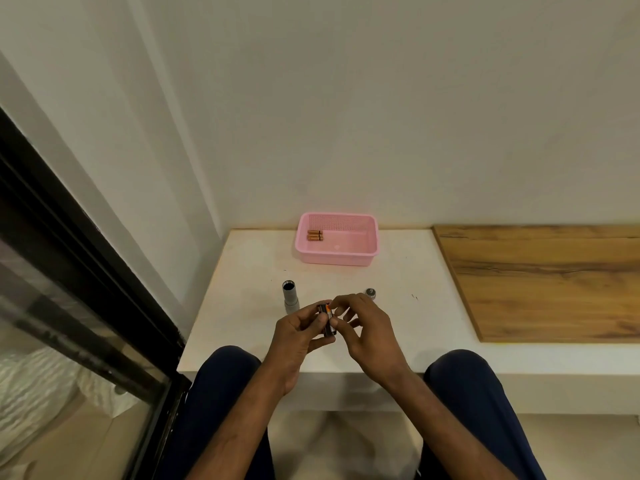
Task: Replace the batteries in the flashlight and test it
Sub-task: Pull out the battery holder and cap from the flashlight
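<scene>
My left hand (300,332) grips a black battery holder (326,322) with batteries in it, held over the white table (242,306). My right hand (363,327) pinches the holder's top end with thumb and forefinger, where an orange-tipped battery shows. The grey flashlight body (289,295) stands upright on the table just left of my hands, its open end up. Its small round tail cap (370,293) lies on the table beyond my right hand. Two or three copper-coloured batteries (314,235) lie in the left of a pink basket (370,252).
The pink basket stands at the back of the table against the wall. A wooden board (547,282) covers the surface to the right. A black-framed glass door (86,306) runs along the left. My knees sit below the table's front edge.
</scene>
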